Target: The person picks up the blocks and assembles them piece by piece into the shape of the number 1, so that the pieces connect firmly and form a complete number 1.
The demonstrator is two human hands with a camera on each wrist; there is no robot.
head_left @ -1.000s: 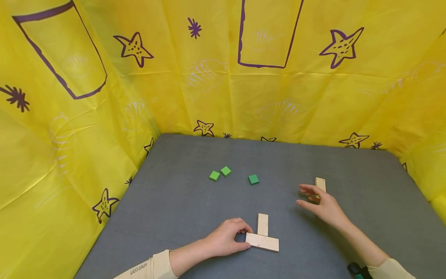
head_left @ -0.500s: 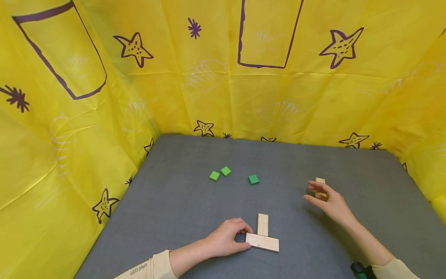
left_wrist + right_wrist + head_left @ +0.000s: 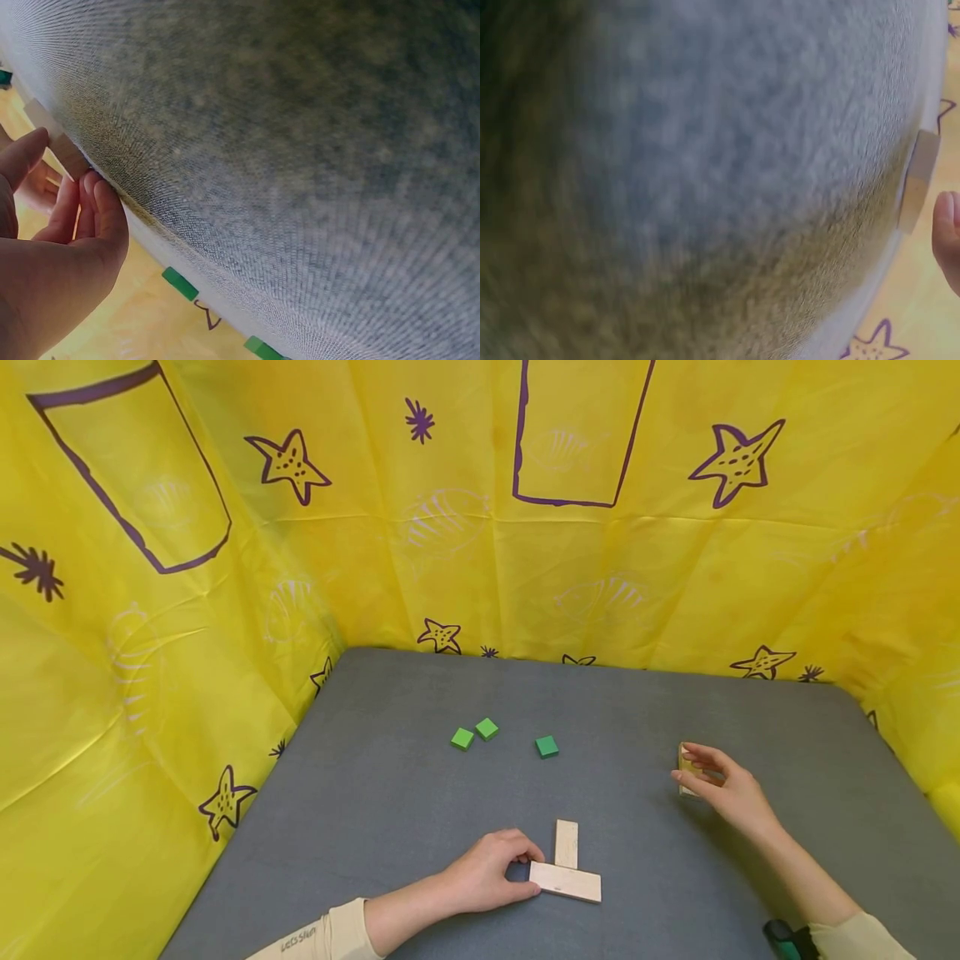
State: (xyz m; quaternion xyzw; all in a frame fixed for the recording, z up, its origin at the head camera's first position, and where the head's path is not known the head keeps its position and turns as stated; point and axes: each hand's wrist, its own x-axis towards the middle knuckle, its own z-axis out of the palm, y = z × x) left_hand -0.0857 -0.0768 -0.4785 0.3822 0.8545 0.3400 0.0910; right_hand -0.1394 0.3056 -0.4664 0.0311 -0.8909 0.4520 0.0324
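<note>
My left hand [image 3: 495, 870] pinches the left end of a flat wooden block [image 3: 566, 882] between thumb and fingers; the block lies crosswise on the grey table [image 3: 390, 793]. A second wooden block [image 3: 567, 843] lies lengthwise behind it, meeting its far long side, so the pair forms an upside-down T. At the right, my right hand [image 3: 727, 789] hovers at a third wooden block [image 3: 686, 785], thumb and fingers spread apart and partly hiding it. In the right wrist view, a gap shows between the thumb [image 3: 946, 232] and that block [image 3: 919, 180].
Two light green tiles [image 3: 462, 739] lie close together beyond the left hand. A darker green tile [image 3: 547, 747] lies to their right. Yellow cloth walls [image 3: 480, 577] with purple starfish drawings border the table at the back and sides.
My right hand has moved to the right, its fingers now overlapping the third wooden block. The left hand and the two joined blocks have stayed in place.
</note>
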